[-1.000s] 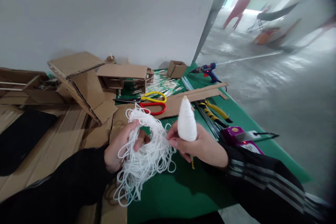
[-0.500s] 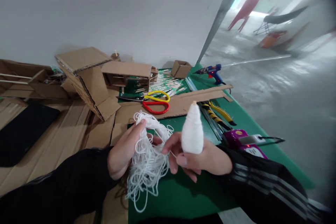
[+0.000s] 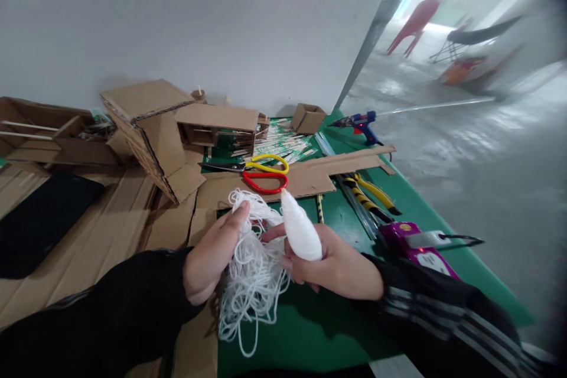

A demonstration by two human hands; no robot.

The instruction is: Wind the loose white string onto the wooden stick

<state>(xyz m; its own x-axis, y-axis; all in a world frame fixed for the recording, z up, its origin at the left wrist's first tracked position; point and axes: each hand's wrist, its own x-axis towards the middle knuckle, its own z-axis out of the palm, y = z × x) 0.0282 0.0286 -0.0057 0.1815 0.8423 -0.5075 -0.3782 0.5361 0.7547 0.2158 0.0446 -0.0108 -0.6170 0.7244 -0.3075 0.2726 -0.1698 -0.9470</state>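
Note:
A loose tangle of white string hangs from my left hand, whose thumb lies over its top. My right hand is wrapped round a white, string-wound cone with a small light-brown tip. The cone tilts to the left, its tip near the red handle of the scissors. Fingers of my right hand reach the right edge of the tangle and are partly hidden behind the cone.
Cardboard structures stand at the back left, with thin sticks beside them. A glue gun, pliers and a purple device lie along the right of the green tabletop. A black flat object rests at left.
My right hand has moved left towards the string, and the cone has gone from upright to tilted left. A yellow-and-black strip now shows behind it. The view has shifted slightly.

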